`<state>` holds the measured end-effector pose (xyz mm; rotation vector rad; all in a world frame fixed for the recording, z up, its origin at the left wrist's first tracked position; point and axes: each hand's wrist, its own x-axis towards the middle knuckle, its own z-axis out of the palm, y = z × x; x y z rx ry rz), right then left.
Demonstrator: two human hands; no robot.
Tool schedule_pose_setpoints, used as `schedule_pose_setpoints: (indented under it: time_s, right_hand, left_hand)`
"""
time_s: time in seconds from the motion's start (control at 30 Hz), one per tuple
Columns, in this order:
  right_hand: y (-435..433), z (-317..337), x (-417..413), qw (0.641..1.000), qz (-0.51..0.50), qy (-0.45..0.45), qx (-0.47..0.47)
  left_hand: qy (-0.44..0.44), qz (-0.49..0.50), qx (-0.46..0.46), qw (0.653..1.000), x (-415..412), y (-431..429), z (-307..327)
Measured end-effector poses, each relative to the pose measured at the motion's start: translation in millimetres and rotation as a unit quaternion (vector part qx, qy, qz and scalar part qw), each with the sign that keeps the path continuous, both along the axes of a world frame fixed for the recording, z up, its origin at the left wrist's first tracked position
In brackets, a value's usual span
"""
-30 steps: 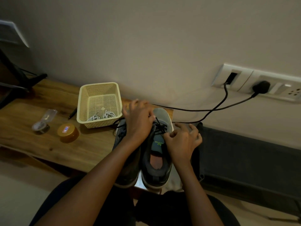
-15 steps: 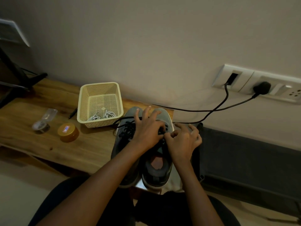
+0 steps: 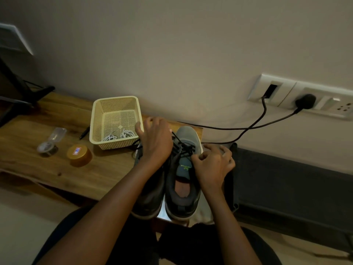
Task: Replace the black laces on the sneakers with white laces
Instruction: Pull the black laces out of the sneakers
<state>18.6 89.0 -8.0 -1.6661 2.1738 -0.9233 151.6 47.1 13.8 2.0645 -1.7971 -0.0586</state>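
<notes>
Right sneaker stands on the table edge nearest the person, toe to the wall, gray, tongue and insole showing. Black lace is loose and tangled across its upper eyelets. Left sneaker touches the right sneaker's left side, mostly hidden under the left forearm.

Left hand is over the left sneaker's toe, just left of the right sneaker's toe, back to camera, fingers curled. One strand of black lace runs taut from under its fingers down to the right sneaker's eyelets, so it grips that strand. Right hand is at the right sneaker's right side, thumb and forefinger pinching the black lace beside the tongue, other fingers loosely curled.

Basket, cream mesh, sits on the table left of and beyond the right sneaker, near the wall. White laces lie bunched in its near end. Farther left of the right sneaker: pen, gold lid, clear plastic piece, all on the table.

Two black cables run past the right sneaker's toe to the wall sockets, up and right of it. Dark mat lies right of the right sneaker, below the table top.
</notes>
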Motion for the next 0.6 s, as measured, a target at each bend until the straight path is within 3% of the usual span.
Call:
schedule_pose_setpoints:
  time_s: [0.13,0.23,0.33,0.6]
  right_hand:
    - [-1.1,-2.6,-0.2,1.000,0.000,-0.007,-0.009]
    - [-2.1,-4.8,-0.5,1.000,-0.002,-0.011,-0.016]
    - [-2.7,-6.2,-1.3,1.000,-0.006,-0.008,-0.020]
    - [-2.5,-4.4,-2.6,1.000,-0.002,-0.005,-0.012]
  left_hand:
    - [0.032,0.022,-0.013,0.999,5.7,1.0,0.5]
    - [0.036,-0.104,-0.039,0.993,-6.9,8.7,-0.1]
    - [-0.016,-0.198,0.023,0.980,-19.6,14.9,-2.7]
    - [-0.068,-0.174,0.084,0.979,-24.2,14.5,-8.1]
